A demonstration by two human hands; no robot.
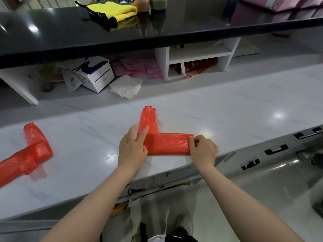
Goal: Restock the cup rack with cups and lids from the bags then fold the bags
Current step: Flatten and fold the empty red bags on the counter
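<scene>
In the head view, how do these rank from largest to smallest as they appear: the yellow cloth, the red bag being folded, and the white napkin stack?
1. Red bag being folded, largest.
2. Yellow cloth.
3. White napkin stack.
The cloth and napkins look nearly alike; the cloth lies farther from the camera, so this order is unsure.

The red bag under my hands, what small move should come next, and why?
Probably fold the right end over toward the corner. The right hand pinches the strip's end, the left hand pins the corner of the red bag, and the strip lies flat on the counter, ready to fold.
</scene>
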